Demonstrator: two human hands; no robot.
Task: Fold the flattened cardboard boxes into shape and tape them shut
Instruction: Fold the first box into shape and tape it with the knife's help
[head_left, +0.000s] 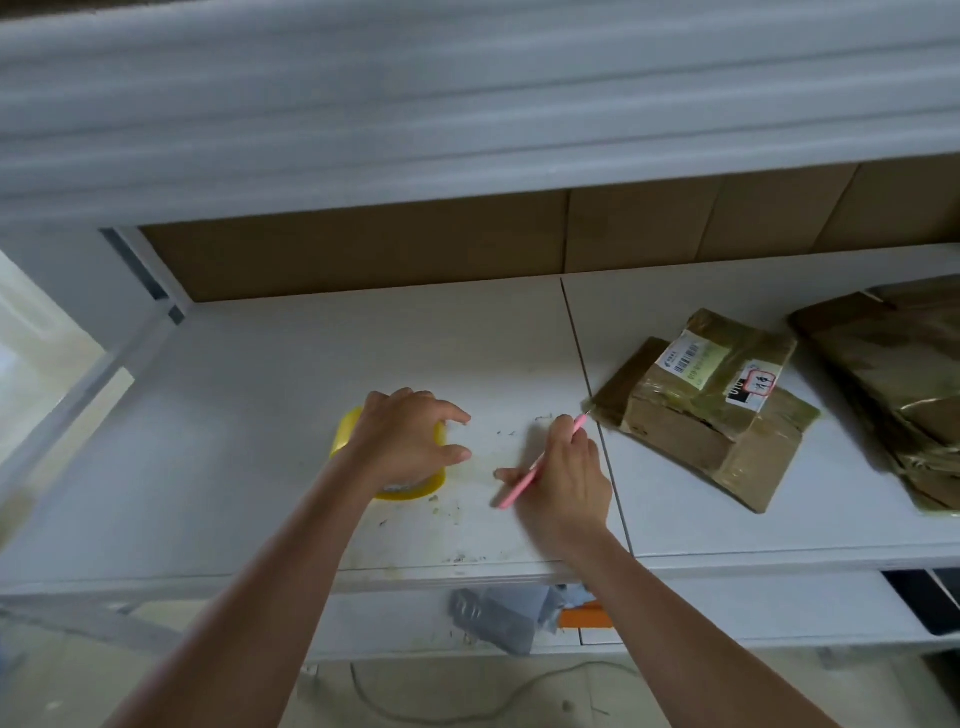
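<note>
A white worktop (291, 364) bears dark specks and smudges near its front edge, and a seam (582, 353) runs across it from back to front. Brown board (374, 249) lines the back beneath a white upper shelf (467, 104). Below the front edge lie crumpled grey-blue bags (498, 613) beside an orange strip (584, 618), and a thin cable (467, 696) curves over the pale floor.

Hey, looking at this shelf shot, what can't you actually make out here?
All in the head view:
- Tape roll: mostly hidden under the left hand; whether the fingers grip it is unclear.
- Pink tool in the right hand: its tip is too thin to identify.
- Label on the box: print too small to read.
- Cardboard stack: cut off by the right edge.
</note>
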